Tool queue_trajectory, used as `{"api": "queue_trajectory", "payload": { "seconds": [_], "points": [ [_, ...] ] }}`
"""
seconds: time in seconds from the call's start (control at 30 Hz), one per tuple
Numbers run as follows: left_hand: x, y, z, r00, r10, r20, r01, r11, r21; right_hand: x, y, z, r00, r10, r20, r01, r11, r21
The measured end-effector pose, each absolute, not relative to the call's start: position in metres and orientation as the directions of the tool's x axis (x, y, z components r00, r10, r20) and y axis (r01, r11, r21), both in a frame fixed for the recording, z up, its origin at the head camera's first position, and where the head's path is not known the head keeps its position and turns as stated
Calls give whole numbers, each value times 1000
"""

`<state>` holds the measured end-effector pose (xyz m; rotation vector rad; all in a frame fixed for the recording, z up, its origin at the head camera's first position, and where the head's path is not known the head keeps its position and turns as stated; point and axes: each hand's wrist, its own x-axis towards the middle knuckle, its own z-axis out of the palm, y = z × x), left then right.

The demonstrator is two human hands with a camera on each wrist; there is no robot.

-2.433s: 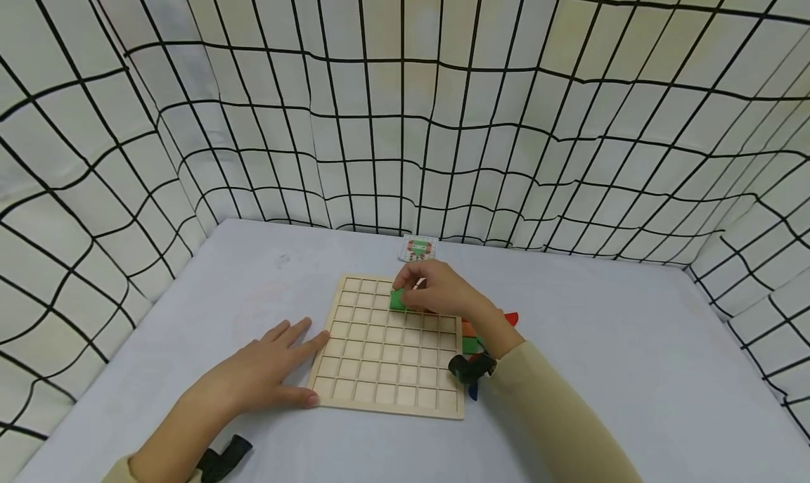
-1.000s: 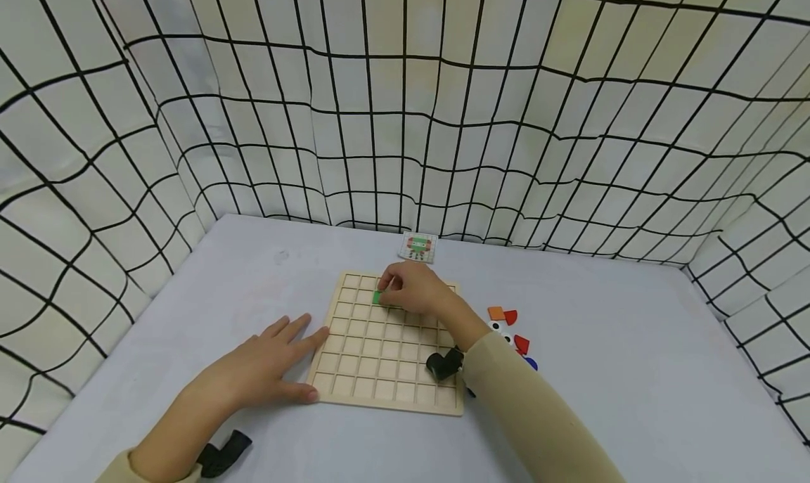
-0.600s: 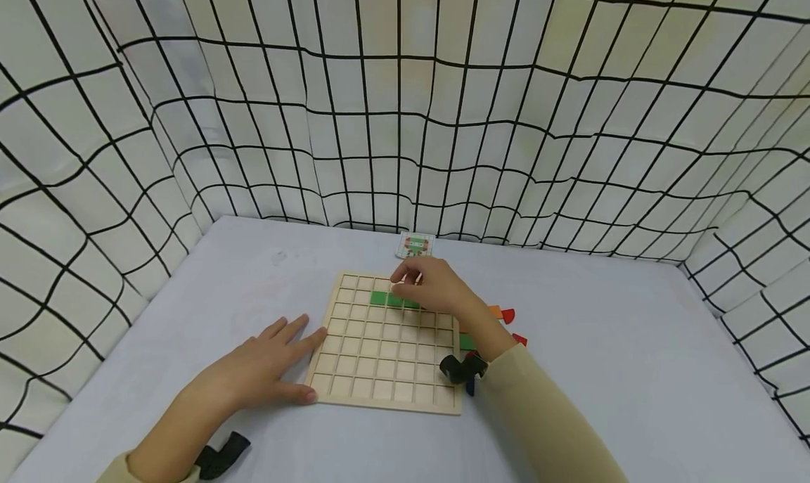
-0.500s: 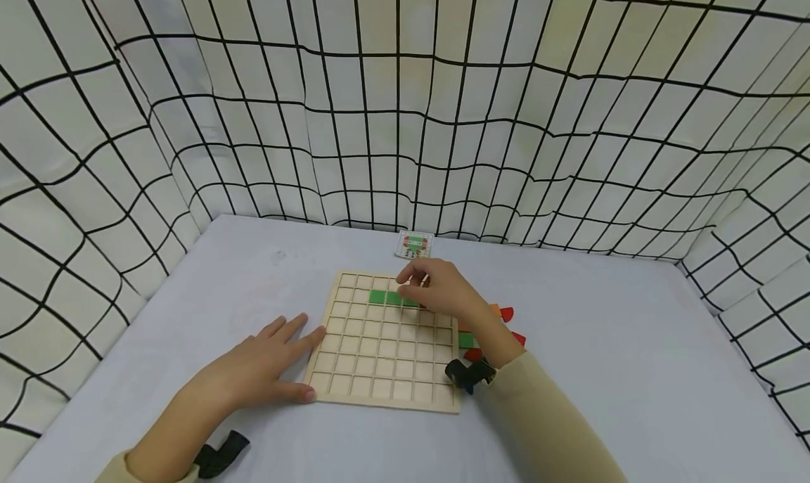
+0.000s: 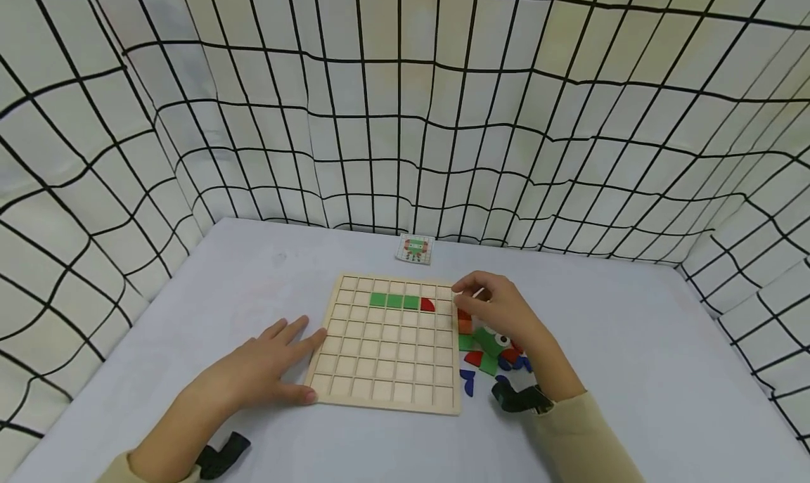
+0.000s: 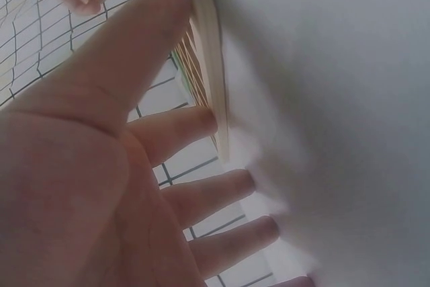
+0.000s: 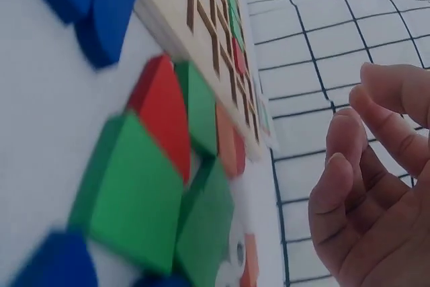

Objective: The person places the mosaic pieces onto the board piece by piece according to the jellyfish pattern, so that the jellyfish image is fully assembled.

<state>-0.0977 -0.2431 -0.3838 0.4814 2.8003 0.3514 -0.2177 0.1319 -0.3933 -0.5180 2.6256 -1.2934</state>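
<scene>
A wooden grid board [image 5: 387, 349] lies on the table. In its second row from the back sit three green square tiles [image 5: 394, 301], with a red quarter-circle tile [image 5: 427, 305] just right of them. My left hand [image 5: 266, 367] lies spread, thumb and index fingertip touching the board's left edge; the left wrist view also shows this contact. My right hand [image 5: 496, 305] hovers by the board's right back edge, over the loose tiles. In the right wrist view its fingers [image 7: 346, 132] are loosely curled with nothing seen between them. That hand and forearm partly hide the pile.
Right of the board lie loose tiles: green squares [image 7: 131, 193], red quarter-circles [image 5: 473, 358], blue pieces [image 5: 469, 387], orange ones [image 5: 465, 326] and a white eye tile [image 5: 503, 341]. A printed pattern card [image 5: 415, 248] lies behind the board. Black netting [image 5: 399, 117] encloses the white table.
My right hand set a green tile in the row, moved right along it, then withdrew off the board toward the pile. The red quarter-circle is now uncovered. My left hand stays put.
</scene>
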Motion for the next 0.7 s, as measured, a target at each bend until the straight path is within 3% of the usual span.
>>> {"api": "queue_trajectory", "payload": {
  "seconds": [0.7],
  "points": [
    [-95,-241,-384,-908,351,-230,283,917,281,-224,192,-393,-944,-330,-9,-187,559,-808]
  ]
}}
